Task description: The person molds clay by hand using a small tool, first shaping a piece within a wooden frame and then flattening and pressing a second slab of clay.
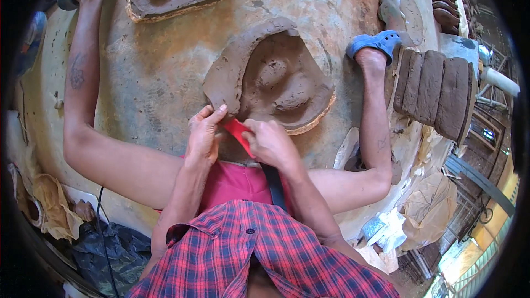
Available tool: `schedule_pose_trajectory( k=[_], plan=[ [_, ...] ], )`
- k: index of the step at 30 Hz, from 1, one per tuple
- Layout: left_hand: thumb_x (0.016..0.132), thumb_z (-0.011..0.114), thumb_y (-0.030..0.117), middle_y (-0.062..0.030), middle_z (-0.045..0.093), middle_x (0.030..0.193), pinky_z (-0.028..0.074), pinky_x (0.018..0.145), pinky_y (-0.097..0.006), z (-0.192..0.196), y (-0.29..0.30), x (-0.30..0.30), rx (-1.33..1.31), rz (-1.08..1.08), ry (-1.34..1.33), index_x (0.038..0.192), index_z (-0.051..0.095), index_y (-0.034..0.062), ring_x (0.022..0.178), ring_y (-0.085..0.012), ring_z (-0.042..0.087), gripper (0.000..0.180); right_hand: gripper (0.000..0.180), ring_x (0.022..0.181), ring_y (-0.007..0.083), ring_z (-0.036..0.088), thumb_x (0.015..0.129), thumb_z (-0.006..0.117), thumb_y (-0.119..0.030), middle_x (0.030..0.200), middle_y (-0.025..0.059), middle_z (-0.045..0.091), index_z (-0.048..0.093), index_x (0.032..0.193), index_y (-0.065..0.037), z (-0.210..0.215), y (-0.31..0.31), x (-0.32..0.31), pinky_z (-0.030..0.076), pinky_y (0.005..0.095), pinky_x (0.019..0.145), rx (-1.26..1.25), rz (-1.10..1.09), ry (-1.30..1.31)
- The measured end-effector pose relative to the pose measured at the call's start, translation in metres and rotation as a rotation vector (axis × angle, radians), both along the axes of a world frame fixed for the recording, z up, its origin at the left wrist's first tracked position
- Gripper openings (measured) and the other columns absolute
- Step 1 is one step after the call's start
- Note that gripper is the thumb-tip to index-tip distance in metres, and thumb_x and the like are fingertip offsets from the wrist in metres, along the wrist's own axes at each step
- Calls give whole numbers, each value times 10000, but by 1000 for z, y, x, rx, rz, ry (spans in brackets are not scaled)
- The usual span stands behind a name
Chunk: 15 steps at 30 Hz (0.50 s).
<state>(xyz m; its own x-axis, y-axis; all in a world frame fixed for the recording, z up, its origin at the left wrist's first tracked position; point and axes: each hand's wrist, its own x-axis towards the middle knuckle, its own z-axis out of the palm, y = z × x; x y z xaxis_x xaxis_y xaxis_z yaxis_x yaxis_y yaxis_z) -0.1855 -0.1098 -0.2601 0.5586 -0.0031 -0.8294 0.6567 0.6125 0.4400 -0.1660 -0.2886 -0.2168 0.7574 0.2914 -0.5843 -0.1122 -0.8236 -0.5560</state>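
A brown slab of wet clay (223, 77) drapes over the left side of a clay-lined mould (317, 123) on the floor between my legs. Two rounded lumps rise inside the mould's hollow. My left hand (203, 135) pinches the slab's lower edge between thumb and fingers. Close beside it, my right hand (271, 142) grips a flat red tool (238, 135), its upper end touching or almost touching the clay at that edge. Part of the tool is hidden by my fingers, so its exact kind does not show.
Farther off at the upper left lies another clay-lined mould (182, 12). Thick clay slabs (436, 91) are stacked on a board at the right, past my right foot in a blue clog (381, 44). Crumpled brown paper (428, 204) and a black plastic sheet (113, 256) lie nearby.
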Motion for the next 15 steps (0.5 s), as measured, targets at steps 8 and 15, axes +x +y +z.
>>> schedule_pose_trajectory(
  k=[8, 15],
  plan=[
    [967, 736, 248, -12, 720, 913, 561, 704, -275, 53, 29, 97, 401, -67, -242, 932, 701, 105, 815, -105, 689, 152, 225, 1307, 393, 604, 883, 756, -123, 1383, 150, 642, 755, 1108, -108, 44, -30, 122, 547, 488, 1027, 142, 331, -787],
    [969, 741, 389, -41, 748, 935, 532, 714, -276, 123, 20, 195, 767, -525, -586, 1022, 773, 25, 817, -110, 685, 370, 236, 1228, 347, 667, 872, 765, -52, 1331, 130, 687, 807, 1093, -125, -11, 26, 199, 573, 493, 1003, 677, 152, -664]
  ],
)
